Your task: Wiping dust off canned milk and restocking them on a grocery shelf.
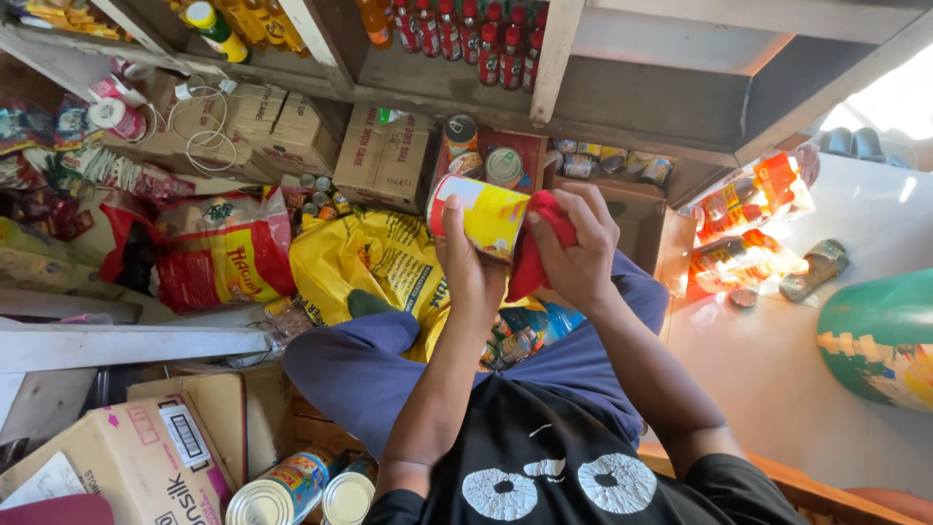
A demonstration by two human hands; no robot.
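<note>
Yellow can point(479, 214) in left hand point(466, 267); red cloth point(540, 243) in right hand point(575, 255)

A small, crowded grocery shop or its stockroom is shown — rows of red-capped sauce bottles point(486, 44) are lined up on a wooden shelf point(622, 92), tins point(503, 167) are stacked below, and cardboard cartons point(384, 156), printed sacks point(225, 251) and more cans point(277, 491) are piled over the floor — goods kept in bulk.
</note>
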